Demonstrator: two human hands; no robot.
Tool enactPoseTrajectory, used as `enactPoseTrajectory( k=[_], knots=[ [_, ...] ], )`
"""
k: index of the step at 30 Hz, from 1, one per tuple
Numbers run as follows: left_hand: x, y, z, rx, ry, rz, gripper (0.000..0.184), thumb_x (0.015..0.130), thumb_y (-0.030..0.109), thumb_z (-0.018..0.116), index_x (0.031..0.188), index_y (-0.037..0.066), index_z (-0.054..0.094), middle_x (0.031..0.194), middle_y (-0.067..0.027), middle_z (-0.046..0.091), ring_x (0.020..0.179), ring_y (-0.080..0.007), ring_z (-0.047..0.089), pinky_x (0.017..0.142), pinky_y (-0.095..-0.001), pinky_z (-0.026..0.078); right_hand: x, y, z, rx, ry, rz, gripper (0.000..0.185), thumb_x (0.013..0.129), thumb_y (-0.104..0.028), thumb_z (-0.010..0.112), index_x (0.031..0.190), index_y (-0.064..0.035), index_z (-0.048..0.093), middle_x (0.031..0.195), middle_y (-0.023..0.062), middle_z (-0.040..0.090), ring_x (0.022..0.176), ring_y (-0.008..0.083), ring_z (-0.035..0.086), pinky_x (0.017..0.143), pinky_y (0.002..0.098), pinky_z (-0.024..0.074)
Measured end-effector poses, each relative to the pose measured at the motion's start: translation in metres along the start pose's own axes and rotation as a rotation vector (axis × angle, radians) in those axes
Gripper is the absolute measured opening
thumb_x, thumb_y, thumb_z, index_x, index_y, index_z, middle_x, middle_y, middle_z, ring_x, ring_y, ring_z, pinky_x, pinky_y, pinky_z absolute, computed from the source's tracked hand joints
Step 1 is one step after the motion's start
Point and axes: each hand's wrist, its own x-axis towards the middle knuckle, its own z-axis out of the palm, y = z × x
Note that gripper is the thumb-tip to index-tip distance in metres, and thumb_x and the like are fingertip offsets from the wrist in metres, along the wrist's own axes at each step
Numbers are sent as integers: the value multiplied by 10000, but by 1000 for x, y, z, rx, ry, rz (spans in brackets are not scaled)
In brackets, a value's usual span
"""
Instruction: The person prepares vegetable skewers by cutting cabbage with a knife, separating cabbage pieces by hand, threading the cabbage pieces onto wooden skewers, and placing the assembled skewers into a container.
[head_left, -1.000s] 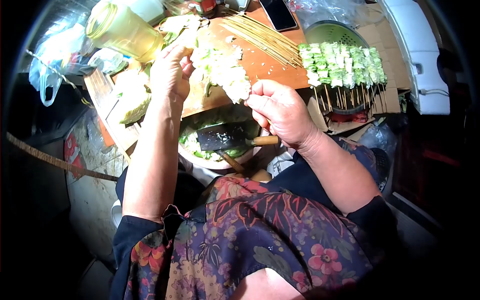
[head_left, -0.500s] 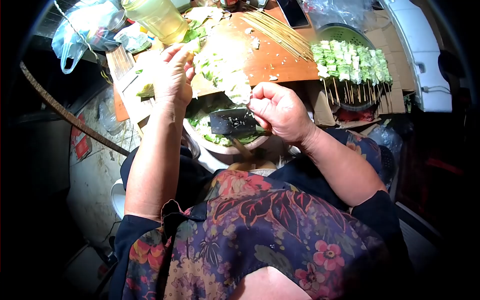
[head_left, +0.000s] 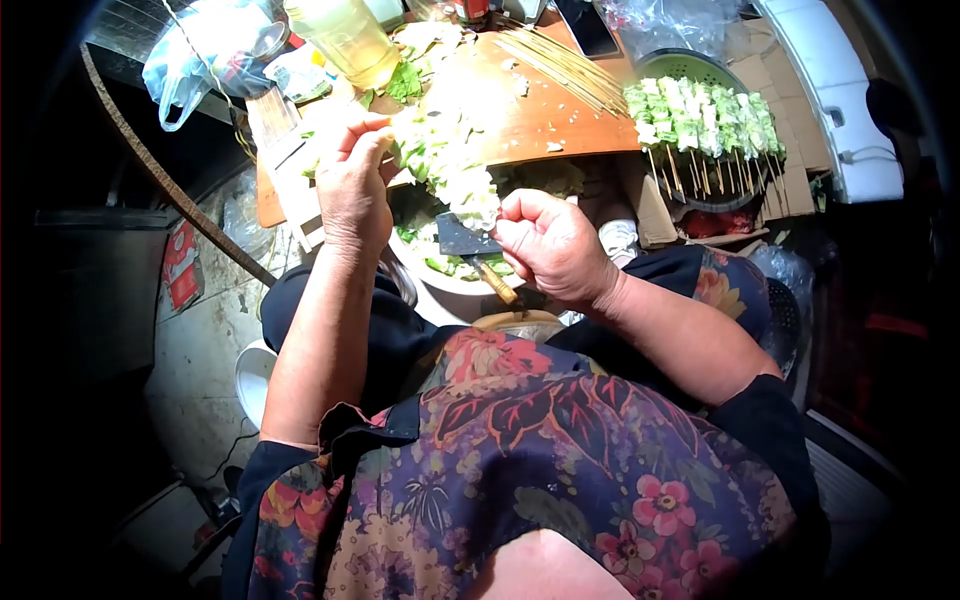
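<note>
My right hand [head_left: 560, 245] is closed in a pinch at the near end of a skewer of pale green leaf pieces [head_left: 465, 190], probably lettuce or cabbage; the stick itself is hidden. My left hand [head_left: 355, 185] is raised at the left, thumb and fingertips drawn together beside the leaves. Whatever they pinch is too bright and small to make out. Below the hands, a cleaver [head_left: 465, 238] with a wooden handle lies across a pale basin [head_left: 450, 283] holding cut green leaves [head_left: 455, 266].
Finished leaf skewers [head_left: 705, 120] lie in rows over a green colander [head_left: 690, 65] at the right. Bare bamboo sticks [head_left: 565, 65] and a phone [head_left: 587, 28] rest on the wooden table [head_left: 530, 120]. A jar of yellowish liquid [head_left: 345, 45] stands behind my left hand, near a blue plastic bag [head_left: 205, 60].
The view has shifted a little. My left hand has dropped slightly relative to the table, and the cleaver's handle now shows more clearly. My right hand keeps its pinch.
</note>
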Motion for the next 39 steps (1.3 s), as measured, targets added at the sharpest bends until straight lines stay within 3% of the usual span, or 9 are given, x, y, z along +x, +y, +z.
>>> enactPoseTrajectory(
  k=[10,12,15,18,26,28,29,33,39],
  knots=[
    [-20,-7,-13,-15,31,-54,183,857,136,543,1015,67,603,913,-10,578,765,-99,538,696,-243,458,-5,16,12,-86,-12,-47,89,930,-116,536,898,-34,522,650,-28,477,540,31,435,496,178,362],
    [-18,-13,-14,-86,104,60,217,873,178,538,1059,69,570,955,-8,570,798,-107,536,698,-244,445,-5,21,12,-52,-18,-72,100,909,-116,545,890,-17,549,642,-27,513,544,33,455,492,205,389],
    [-24,-16,-12,-151,227,-60,299,913,288,503,1109,64,528,985,-27,573,802,-102,534,690,-269,426,-10,35,15,-151,-15,-96,92,929,-124,539,905,-35,533,644,-25,487,532,37,438,483,188,363],
    [-37,-23,-10,-579,12,-369,466,948,460,413,1185,60,445,972,-165,569,811,-334,587,735,-466,491,-13,56,16,-331,2,-130,106,930,-130,541,894,-30,541,660,-22,509,546,37,457,499,194,379],
    [-50,-48,-20,-405,166,-328,420,949,470,432,1081,78,503,820,-84,578,647,-219,547,594,-362,481,-29,75,17,-476,-45,-94,147,910,-150,546,872,-15,591,647,32,560,587,97,535,554,246,438],
    [-52,-56,-19,-386,176,-334,399,947,468,444,1040,87,520,788,-74,576,610,-206,541,553,-349,463,-33,73,20,-706,42,-355,166,879,-157,556,827,-5,597,688,123,604,635,204,590,606,308,467],
    [-52,-61,-20,-365,190,-333,393,946,467,449,1024,90,526,780,-72,575,603,-202,537,540,-339,452,-37,69,22,-675,49,-315,165,851,-162,564,825,-3,599,737,179,607,690,278,608,649,345,475],
    [-58,-70,-18,-312,247,-316,376,943,462,461,988,96,537,758,-66,563,569,-192,520,495,-314,422,-36,77,17,-803,16,-499,190,862,-177,549,815,0,599,726,175,604,678,266,604,644,333,471],
    [-66,-74,-13,-304,287,-365,354,936,439,495,936,85,502,735,-75,559,538,-185,505,461,-307,409,-29,81,20,-685,40,-279,219,864,-196,541,801,7,593,746,177,614,698,277,610,650,339,470]
  ],
)
